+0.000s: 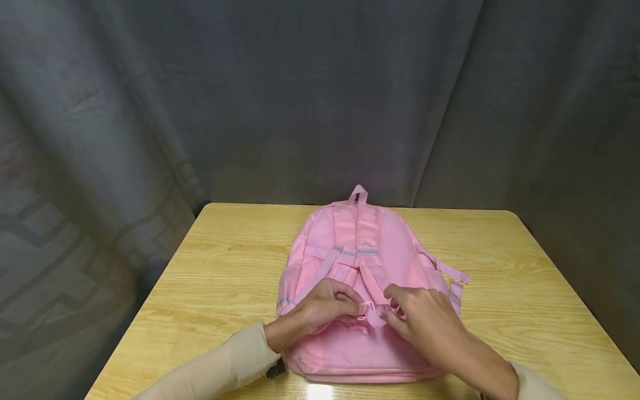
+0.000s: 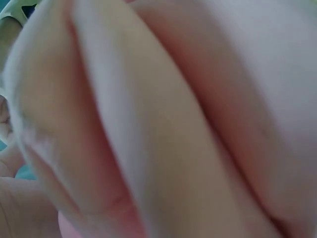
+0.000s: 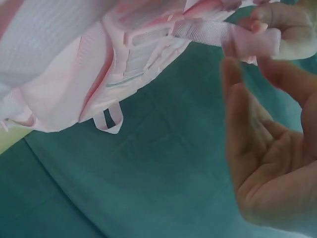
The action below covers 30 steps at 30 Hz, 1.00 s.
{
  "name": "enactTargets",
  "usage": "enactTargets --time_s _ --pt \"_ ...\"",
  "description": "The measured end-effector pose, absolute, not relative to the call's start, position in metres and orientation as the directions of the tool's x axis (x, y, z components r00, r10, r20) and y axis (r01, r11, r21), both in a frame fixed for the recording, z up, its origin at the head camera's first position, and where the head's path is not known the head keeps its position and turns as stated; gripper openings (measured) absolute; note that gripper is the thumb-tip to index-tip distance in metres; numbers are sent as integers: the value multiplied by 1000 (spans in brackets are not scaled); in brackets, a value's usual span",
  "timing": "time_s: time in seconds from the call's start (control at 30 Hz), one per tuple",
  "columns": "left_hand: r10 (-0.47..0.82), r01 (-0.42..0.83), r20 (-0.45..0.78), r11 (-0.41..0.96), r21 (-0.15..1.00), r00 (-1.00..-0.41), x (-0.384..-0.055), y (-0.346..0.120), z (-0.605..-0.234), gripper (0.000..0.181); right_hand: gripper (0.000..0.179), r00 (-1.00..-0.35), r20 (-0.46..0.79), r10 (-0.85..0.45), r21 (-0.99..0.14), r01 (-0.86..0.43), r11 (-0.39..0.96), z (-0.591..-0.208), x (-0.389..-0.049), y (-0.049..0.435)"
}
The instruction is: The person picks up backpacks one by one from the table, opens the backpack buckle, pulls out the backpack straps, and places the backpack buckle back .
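A pink backpack (image 1: 350,347) lies on the table with its shoulder-strap side up and its top loop pointing away. Over its lower part, my left hand (image 1: 327,305) pinches a pink webbing strap (image 3: 205,30) between thumb and fingers. The strap's blurred free end reaches toward my right hand (image 1: 425,314). In the right wrist view, the right thumb and fingers are spread apart, their tips right at that strap end. Folds of blurred skin fill most of the left wrist view and hide the left hand's grip there.
Side straps (image 1: 452,272) stick out from the backpack's right side onto the wooden table (image 1: 235,244). A small dark piece (image 1: 276,369) shows at its lower left corner. Grey curtains (image 1: 320,100) hang behind and beside the table.
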<state>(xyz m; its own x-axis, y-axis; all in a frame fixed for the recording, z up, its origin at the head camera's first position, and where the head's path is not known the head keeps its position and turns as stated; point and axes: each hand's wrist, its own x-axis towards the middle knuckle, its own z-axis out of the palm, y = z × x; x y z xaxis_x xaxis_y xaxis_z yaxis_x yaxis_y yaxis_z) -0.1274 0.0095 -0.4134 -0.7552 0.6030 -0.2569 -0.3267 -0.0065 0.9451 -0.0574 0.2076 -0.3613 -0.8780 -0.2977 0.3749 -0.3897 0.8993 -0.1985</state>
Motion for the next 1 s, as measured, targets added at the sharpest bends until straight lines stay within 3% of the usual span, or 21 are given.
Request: enactTargets --time_s 0.13,0.27,0.43,1.0 --pt "613 -316 -255 9 949 -748 -127 9 -413 12 21 -858 371 -356 -245 -460 854 -369 -66 214" --pt "621 -310 -250 11 951 -743 -127 8 -414 14 26 -842 281 -461 -454 -540 709 -383 -78 222" --pt "636 -309 -245 10 951 -732 -127 7 -416 15 24 -827 158 -540 -661 -495 564 -396 -87 229" --pt "663 -342 -247 -14 940 -706 -129 3 -419 16 28 -763 273 -585 -639 -599 483 -404 -96 232"
